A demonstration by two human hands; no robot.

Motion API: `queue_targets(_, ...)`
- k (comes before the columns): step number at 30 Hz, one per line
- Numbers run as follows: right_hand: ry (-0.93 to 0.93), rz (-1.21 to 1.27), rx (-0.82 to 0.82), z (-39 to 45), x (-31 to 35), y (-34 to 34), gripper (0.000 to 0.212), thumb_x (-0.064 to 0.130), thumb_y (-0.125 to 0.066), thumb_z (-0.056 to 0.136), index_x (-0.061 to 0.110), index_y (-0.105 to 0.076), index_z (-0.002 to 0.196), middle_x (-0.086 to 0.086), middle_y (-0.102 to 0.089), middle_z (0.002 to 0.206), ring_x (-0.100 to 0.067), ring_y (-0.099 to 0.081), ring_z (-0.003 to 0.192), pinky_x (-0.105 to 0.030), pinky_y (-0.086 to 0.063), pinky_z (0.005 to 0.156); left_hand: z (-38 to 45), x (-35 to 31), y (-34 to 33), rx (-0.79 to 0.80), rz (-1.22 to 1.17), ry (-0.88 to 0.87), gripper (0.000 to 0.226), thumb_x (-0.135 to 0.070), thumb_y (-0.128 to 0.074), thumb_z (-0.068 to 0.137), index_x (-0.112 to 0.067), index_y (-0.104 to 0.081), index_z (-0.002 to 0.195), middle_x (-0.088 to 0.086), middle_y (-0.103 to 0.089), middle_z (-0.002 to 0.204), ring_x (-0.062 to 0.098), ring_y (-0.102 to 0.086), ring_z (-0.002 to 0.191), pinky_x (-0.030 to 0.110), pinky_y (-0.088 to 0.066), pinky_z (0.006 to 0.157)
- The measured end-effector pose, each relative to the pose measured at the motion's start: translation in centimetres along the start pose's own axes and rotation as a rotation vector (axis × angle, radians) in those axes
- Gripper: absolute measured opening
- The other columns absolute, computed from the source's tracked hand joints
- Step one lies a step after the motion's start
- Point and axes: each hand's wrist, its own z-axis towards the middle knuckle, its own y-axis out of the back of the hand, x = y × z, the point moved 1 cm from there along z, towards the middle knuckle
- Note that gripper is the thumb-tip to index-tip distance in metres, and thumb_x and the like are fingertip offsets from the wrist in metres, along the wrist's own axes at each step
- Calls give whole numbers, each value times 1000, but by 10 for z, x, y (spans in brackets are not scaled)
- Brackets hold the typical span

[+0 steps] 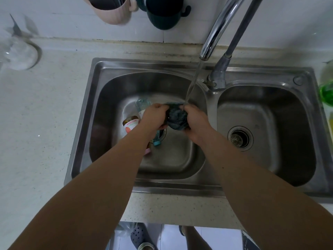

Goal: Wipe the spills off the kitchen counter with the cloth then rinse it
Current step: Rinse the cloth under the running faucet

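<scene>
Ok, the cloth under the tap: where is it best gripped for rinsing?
By its two bunched ends, one from each side, as now: the left hand and right hand hold the cloth wadded between them, which leaves its middle bare. The water lands at its upper edge, by the right hand.

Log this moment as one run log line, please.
step: rinse | left hand and right hand: grip dark cloth | faucet: running onto cloth | over: left sink basin
</scene>
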Motion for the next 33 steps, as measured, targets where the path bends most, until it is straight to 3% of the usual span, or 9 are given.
queue_targets(3, -38, 71, 58, -6, -5, -18, 28, 34, -62, 97, 11, -76, 103, -19, -76, 113, -37, -72, 110, -49, -58, 94, -7, -3, -14, -16, -202, 83, 37, -47, -58, 101, -13, -69, 98, 9, -74, 96, 22, -72, 87, 34, -62, 77)
queue_targets(6, -35, 52, -57, 0, -3, -29, 42, 54, -70, 91, 14, -78, 84, -14, -79, 97, -33, -76, 98, -48, -61, 90, -13, 0, -29, -33, -144, 81, 41, -48, -55, 101, -9, -69, 95, 9, -73, 89, 27, -70, 88, 40, -60, 83)
queue_targets(10, 223, -247, -84, 7, -12, -30, 11, 25, -57, 100, 24, -66, 95, 0, -72, 94, -20, -71, 94, -44, -59, 89, -21, -7, -31, 98, -627, 230, 26, -24, -51, 99, -7, -70, 104, 11, -75, 94, 26, -69, 92, 34, -55, 77)
queue_targets(13, 281, -252, 67, -7, -24, -27, 41, 5, -46, 95, 33, -62, 121, 11, -71, 109, -6, -68, 104, -33, -55, 97, -8, -9, -22, 119, -775, 258, 60, -49, -50, 101, 2, -65, 127, 20, -70, 127, 32, -68, 118, 40, -58, 92)
queue_targets(16, 438, -376, 181, -18, -34, -27, 47, 7, -43, 89, 29, -70, 121, 8, -71, 120, -7, -65, 114, -36, -53, 104, -4, -8, -21, 65, -770, 325, 57, -61, -55, 96, -8, -71, 108, 11, -75, 113, 26, -73, 108, 39, -59, 86)
queue_targets(19, 582, -518, 121, -22, -31, -25, 21, 26, -50, 100, 26, -67, 112, 10, -67, 111, -3, -62, 104, -29, -50, 92, -3, 6, -24, 98, -766, 330, 47, -50, -51, 101, -8, -70, 105, 10, -73, 106, 24, -72, 105, 37, -58, 87)
queue_targets(23, 633, -714, 85, -5, -17, -17, 26, 28, -51, 101, 29, -67, 122, 11, -66, 123, -6, -60, 116, -31, -47, 106, -11, 2, -22, 315, -854, 380, 70, -65, -40, 100, -8, -67, 130, 12, -69, 131, 28, -66, 121, 40, -54, 99)
queue_targets(28, 711, -704, 106, -13, -21, -21, 23, 23, -52, 88, 17, -72, 98, 5, -70, 95, -7, -63, 90, -16, -47, 79, -7, -12, -9, 248, -853, 417, 100, -80, -30, 93, 5, -48, 143, 25, -63, 133, 36, -62, 121, 46, -48, 105)
queue_targets(33, 580, -599, 63, -14, -18, -28, 48, 33, -64, 102, 25, -50, 56, 16, -49, 46, -2, -45, 48, -12, -35, 51, 11, 2, -19, -41, -848, 493, 53, -60, -58, 92, -9, -68, 103, 13, -76, 104, 24, -71, 104, 37, -56, 93)
